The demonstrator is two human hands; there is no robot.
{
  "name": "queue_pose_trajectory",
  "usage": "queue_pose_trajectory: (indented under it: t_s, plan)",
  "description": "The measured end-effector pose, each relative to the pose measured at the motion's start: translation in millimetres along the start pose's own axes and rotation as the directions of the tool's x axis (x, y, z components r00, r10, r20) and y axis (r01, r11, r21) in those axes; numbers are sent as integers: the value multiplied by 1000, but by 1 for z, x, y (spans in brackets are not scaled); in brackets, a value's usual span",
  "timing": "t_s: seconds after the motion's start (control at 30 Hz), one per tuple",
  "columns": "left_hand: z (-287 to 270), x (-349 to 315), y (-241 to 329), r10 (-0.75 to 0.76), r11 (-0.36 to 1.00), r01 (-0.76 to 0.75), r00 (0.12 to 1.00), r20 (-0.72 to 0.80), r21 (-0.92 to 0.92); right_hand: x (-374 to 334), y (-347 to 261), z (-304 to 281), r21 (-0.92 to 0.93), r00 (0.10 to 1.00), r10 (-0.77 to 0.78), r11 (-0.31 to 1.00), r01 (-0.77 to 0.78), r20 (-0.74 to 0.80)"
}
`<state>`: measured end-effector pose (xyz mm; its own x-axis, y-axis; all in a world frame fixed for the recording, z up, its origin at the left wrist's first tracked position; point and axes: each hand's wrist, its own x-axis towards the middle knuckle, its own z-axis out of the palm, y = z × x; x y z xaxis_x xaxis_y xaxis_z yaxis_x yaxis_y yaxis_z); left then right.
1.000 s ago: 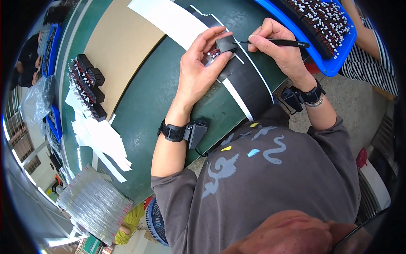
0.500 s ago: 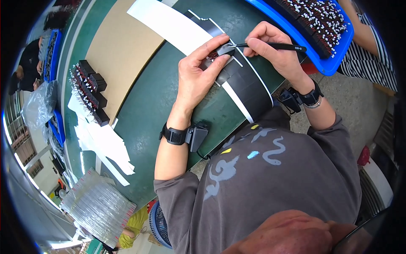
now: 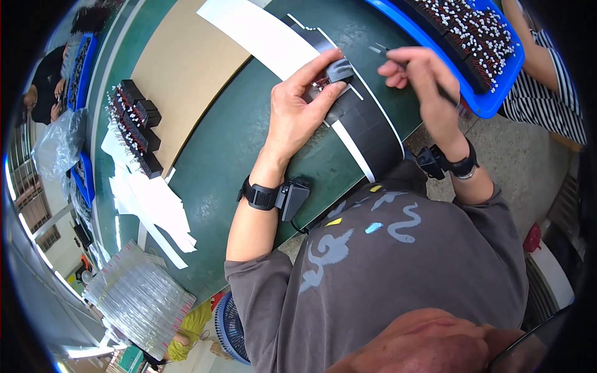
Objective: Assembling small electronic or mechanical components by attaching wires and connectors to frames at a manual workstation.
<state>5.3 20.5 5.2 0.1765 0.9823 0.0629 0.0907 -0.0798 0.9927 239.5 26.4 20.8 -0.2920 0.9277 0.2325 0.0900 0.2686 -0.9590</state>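
Observation:
My left hand (image 3: 293, 113) pinches a small black block (image 3: 339, 71) with a smooth grey face, thumb on the near side and fingers on the far side. Thin red wires and white connector ends show in the palm beside it. Under the block lies a sheet of black adhesive-like pads (image 3: 368, 127) on white backing, curving along the table edge. My right hand (image 3: 430, 78), blurred by motion, is closed around black tweezers (image 3: 384, 51). Their tips point left and stand apart from the block, over the green table (image 3: 214, 140).
A blue bin (image 3: 488, 104) at the upper right holds many black wired blocks. More such blocks (image 3: 138, 124) stand in rows at left, beside brown board (image 3: 193, 53) and white paper strips (image 3: 152, 199). A white sheet (image 3: 258, 34) lies ahead. A co-worker's striped clothing (image 3: 541, 99) is at right.
My right hand has drawn the tweezers away from the block, to the right and slightly up. My left hand still holds the block; the whole view has shifted slightly.

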Motion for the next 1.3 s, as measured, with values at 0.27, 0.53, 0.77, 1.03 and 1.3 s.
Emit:
queue_pose_trajectory:
  t_s: [0.27,0.53,0.77,1.03,1.3]
  plan:
    - [-4,2,-6,8,1000,-8,1000,14,-23,16,-8,19,-506,820,-362,654,562,443]
    - [-2,0,1,-23,1000,24,1000,19,-12,11,3,4,-278,971,-122,944,177,203]
    - [-3,2,-1,-8,1000,8,999,33,-8,16,-3,12,-488,845,-401,692,532,353]
    - [-1,-1,1,7,1000,-7,1000,16,15,17,5,12,-211,995,-81,973,91,57]
    - [-1,0,2,-5,998,2,999,50,65,14,9,11,158,999,-19,987,22,-26]
